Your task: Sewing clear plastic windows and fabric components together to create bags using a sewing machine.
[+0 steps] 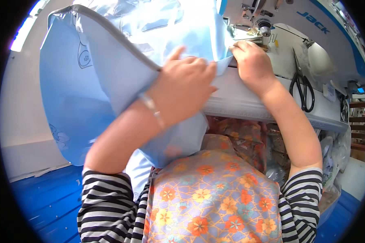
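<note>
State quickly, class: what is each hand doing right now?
Left hand: closed, gripping the light blue fabric piece with grey piped edge.
Right hand: closed, fingertips pinching the same fabric's edge beside the sewing machine's metal presser foot.

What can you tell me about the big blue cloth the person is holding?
The blue cloth is light blue, thin and a little shiny, with faint line drawings printed on it and a grey band sewn along its curved edge. It is lifted up and bunched, hanging down over the person's lap. The left hand grips it in the middle, and the right hand presses its edge down by the sewing machine's needle part.
</note>
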